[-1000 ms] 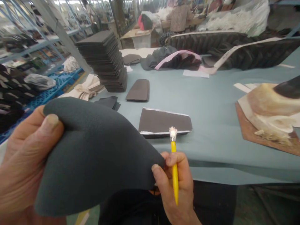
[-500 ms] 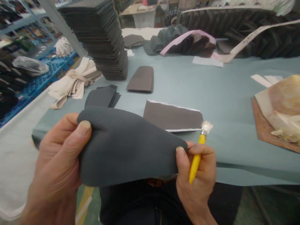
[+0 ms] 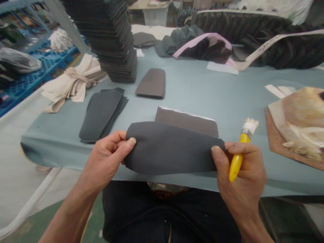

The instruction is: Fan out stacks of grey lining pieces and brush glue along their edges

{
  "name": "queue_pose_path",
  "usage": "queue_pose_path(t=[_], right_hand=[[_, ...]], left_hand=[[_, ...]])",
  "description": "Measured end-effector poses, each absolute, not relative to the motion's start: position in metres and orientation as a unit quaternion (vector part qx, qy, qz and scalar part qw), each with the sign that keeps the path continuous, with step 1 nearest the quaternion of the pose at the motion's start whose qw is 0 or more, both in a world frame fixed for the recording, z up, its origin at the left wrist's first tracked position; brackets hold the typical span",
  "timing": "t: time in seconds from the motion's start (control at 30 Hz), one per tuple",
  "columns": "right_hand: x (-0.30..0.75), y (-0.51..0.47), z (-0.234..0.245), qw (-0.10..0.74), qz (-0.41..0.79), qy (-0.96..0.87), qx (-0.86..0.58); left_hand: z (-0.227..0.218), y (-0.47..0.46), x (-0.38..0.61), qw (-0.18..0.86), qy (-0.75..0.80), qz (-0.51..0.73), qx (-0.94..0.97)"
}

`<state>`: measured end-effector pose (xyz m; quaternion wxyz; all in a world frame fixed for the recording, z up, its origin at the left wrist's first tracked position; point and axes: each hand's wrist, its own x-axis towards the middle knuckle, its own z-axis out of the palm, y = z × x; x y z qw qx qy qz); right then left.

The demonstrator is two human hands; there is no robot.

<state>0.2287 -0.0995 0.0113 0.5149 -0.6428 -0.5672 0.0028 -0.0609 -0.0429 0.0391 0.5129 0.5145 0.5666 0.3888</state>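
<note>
A dark grey fabric piece [image 3: 172, 148] is stretched between my two hands, above the near edge of the table. My left hand [image 3: 108, 158] pinches its wide left end between thumb and fingers. With thumb and finger my right hand [image 3: 240, 168] grips its narrow right end, and a yellow-handled brush [image 3: 239, 155] with whitish bristles is tucked in the same hand. Just behind the fabric lies a brown panel [image 3: 187, 119] with a white strip along its far edge; the fabric hides its near part.
Dark fabric pieces [image 3: 101, 113] lie at left, near a small stack of brown panels [image 3: 152, 83]. A tall dark stack [image 3: 116, 44] and tied cream strips [image 3: 73, 77] stand behind. On the right, a stained cream container [image 3: 301, 118] rests on a brown board [image 3: 274, 135].
Both hands have moved right with the fabric piece, which now lies lower and flatter over the brown panel's near edge. The brush has moved right with my right hand.
</note>
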Motion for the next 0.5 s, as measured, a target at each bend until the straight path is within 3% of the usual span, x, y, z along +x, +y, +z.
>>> queue_pose_path(t=[0.3,0.5], right_hand=[[0.264,-0.095,0.053,0.503,0.021,-0.604,-0.618],[0.262,-0.116,0.076,0.468,-0.039,-0.626,-0.622]], left_hand=[[0.044,-0.055,-0.047,0.454,0.529,0.389,0.602],[0.036,-0.08,-0.042,0.471,0.554,0.378,0.573]])
